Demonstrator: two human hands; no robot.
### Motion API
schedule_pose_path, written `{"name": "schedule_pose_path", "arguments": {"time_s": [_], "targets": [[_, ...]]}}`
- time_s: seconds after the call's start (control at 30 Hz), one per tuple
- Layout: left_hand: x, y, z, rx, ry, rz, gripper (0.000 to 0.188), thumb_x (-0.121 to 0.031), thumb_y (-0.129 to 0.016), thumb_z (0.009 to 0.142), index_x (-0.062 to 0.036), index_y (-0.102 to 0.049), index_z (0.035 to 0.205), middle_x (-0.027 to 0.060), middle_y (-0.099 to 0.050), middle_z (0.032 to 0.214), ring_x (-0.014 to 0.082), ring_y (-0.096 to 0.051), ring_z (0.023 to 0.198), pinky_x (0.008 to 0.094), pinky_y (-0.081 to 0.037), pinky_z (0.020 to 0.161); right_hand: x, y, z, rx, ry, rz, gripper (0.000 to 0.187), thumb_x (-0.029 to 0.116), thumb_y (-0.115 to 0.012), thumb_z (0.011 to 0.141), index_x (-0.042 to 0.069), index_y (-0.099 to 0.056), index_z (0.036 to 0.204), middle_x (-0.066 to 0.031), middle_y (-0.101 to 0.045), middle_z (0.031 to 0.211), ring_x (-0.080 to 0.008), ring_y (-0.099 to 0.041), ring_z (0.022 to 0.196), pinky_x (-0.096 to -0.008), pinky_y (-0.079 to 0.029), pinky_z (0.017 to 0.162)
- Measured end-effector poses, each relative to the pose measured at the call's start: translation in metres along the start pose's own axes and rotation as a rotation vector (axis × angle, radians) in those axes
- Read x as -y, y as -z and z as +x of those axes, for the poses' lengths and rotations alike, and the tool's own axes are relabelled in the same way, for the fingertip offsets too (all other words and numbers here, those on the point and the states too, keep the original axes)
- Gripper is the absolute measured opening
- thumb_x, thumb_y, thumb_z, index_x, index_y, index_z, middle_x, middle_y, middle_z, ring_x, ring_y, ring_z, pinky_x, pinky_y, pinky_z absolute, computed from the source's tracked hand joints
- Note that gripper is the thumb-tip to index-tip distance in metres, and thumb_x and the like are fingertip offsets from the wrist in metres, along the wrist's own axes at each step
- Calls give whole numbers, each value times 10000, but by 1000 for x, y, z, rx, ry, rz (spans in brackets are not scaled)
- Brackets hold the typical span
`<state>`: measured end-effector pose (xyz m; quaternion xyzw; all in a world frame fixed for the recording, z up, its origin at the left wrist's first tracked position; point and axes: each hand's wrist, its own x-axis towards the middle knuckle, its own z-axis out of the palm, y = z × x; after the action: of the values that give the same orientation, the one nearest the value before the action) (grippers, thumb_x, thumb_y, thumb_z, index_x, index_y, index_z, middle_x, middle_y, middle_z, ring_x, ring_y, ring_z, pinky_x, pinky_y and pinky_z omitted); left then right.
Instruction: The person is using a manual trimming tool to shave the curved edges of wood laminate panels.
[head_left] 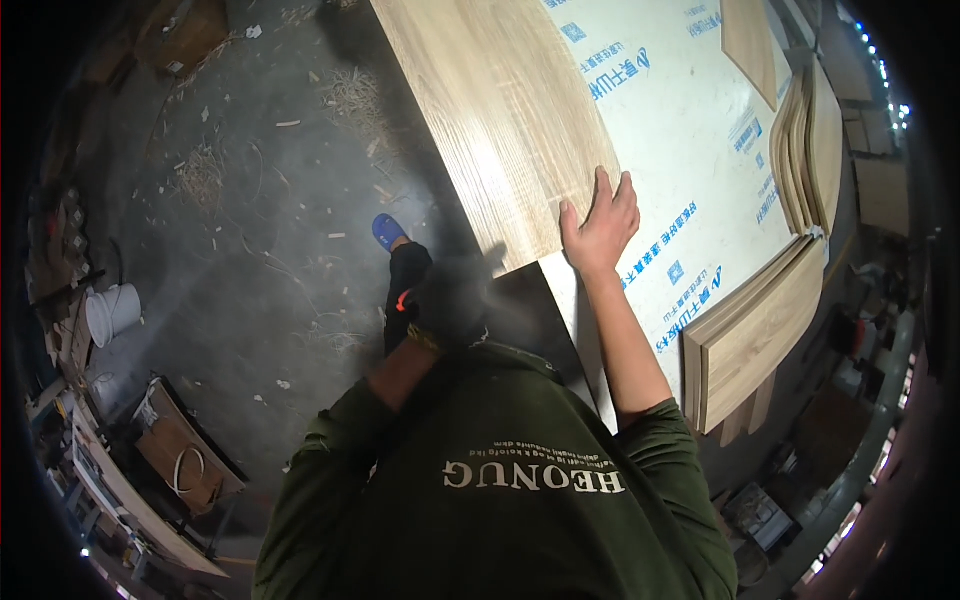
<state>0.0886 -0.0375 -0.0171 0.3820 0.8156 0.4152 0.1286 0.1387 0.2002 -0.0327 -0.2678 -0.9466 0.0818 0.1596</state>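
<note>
A wood-grain panel (500, 110) with a curved right edge lies on a white sheet (665, 140) with blue print, its left side reaching out over the floor. My bare right hand (605, 225) rests with spread fingers at the panel's near right corner, partly on the panel and partly on the sheet. Close to the panel's near left corner is my left hand (455, 300), in a dark glove and smeared by motion. Its fingers and anything in them cannot be made out. A small orange-red spot shows at its left side.
Stacked curved wood-grain pieces (765, 345) lie at the sheet's near right, with more curved pieces (808, 150) behind them. Shavings (205, 175) litter the grey floor. A white bucket (112, 313) stands at left; a brown box (185, 38) sits far left.
</note>
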Motion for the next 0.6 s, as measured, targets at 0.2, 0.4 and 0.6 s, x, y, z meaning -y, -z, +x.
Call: {"name": "schedule_pose_path", "arguments": {"time_s": [0.2,0.4,0.6], "targets": [[-34,40,-6,9,-250,178,281,-224,-604,837,-8,-667,1005,172,-620,876,352,-588,792,456,-441,802,4,1,-1,-11,26,5,726,386,-658,762,60,-441,1373,-315,-323,1416,-443,-305,1323,-565,-216,1071],[100,48,99,-303,-170,452,455,-102,-500,886,-64,-517,1339,65,-601,761,261,-588,644,401,-484,639,2,0,-1,-6,76,17,728,366,-636,770,18,-426,1373,-343,-316,1406,-470,-301,1312,-575,-209,1072],[83,19,77,-249,-23,689,439,-106,-453,936,-201,-521,1359,106,-610,776,225,-612,675,377,-501,575,7,-3,0,21,54,29,697,334,-627,789,14,-426,1374,-343,-281,1429,-470,-274,1325,-570,-182,1084]]}}
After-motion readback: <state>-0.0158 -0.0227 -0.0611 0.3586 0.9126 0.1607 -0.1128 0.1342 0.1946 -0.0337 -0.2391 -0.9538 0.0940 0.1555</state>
